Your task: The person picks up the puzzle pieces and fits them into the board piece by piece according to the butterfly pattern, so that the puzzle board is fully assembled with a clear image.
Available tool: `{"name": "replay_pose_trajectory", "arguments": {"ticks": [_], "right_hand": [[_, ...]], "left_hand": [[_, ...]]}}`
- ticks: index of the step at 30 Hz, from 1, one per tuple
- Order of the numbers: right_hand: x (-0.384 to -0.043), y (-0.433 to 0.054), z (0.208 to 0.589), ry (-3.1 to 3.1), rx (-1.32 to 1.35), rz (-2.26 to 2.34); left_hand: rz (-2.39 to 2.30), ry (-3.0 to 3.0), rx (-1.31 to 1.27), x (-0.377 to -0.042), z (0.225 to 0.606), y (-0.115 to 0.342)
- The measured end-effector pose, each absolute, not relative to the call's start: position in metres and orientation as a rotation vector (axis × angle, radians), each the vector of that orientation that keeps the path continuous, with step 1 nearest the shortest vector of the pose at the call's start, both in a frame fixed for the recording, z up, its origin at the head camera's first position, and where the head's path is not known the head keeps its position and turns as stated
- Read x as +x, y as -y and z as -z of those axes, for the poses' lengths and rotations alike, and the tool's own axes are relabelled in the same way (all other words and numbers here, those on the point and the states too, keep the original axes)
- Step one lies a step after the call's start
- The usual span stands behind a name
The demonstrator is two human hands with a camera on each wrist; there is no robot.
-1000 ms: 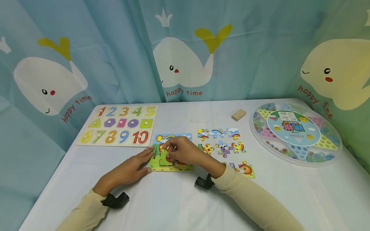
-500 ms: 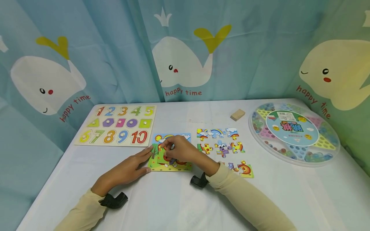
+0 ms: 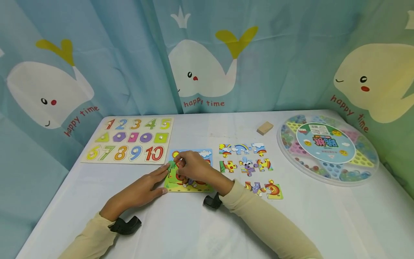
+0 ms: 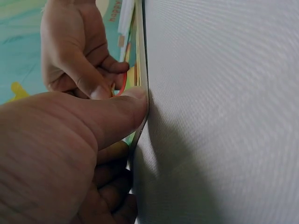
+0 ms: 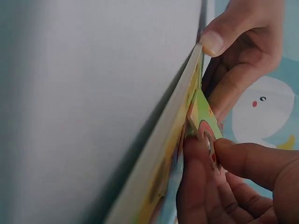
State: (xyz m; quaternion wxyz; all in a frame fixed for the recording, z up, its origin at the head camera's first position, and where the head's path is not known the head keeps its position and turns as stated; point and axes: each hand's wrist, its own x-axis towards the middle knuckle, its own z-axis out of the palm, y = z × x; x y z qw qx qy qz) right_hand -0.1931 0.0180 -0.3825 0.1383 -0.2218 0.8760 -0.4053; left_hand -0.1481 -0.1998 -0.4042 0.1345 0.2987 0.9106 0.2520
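A small picture puzzle board (image 3: 194,189) lies on the white table in the head view, with a sun, rainbow and grass on it. My left hand (image 3: 140,189) rests against its left edge, thumb at the near corner and fingers stretched along the side. Over the board, my right hand (image 3: 197,167) pinches a green jigsaw piece (image 3: 174,177) between thumb and fingers. In the right wrist view the jigsaw piece (image 5: 205,109) stands tilted against the board's face, one end touching or close to it. My right hand covers much of the board's middle.
Several loose jigsaw pieces (image 3: 247,166) lie in rows right of the board. Behind left is a number-and-shape board (image 3: 126,144). A wooden block (image 3: 265,128) and a round marble game case (image 3: 326,151) lie farther right. A whale-print curtain (image 3: 275,79) hangs behind.
My right hand has shifted slightly left with the jigsaw piece, which now sits nearer the board's lower left corner. My left hand keeps its place at the board's edge.
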Motion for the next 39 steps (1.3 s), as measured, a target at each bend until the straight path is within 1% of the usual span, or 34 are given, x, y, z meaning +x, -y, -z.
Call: {"name": "replay_pose_trajectory", "arguments": {"ticks": [8, 16, 33, 39], "right_hand": [[-0.192, -0.013, 0.38, -2.638, -0.668, 0.963], [-0.192, -0.011, 0.383, -2.624, -0.698, 0.971], [-0.193, -0.008, 0.385, -2.561, -0.677, 0.963], [-0.192, -0.006, 0.385, -2.583, -0.748, 0.897]], "left_hand": [[-0.736, -2.632, 0.866, -0.148, 0.403, 0.199], [-0.728, -2.639, 0.865, -0.148, 0.404, 0.2], [-0.754, -2.629, 0.892, -0.148, 0.405, 0.2], [-0.754, -2.636, 0.893, -0.148, 0.404, 0.2]]}}
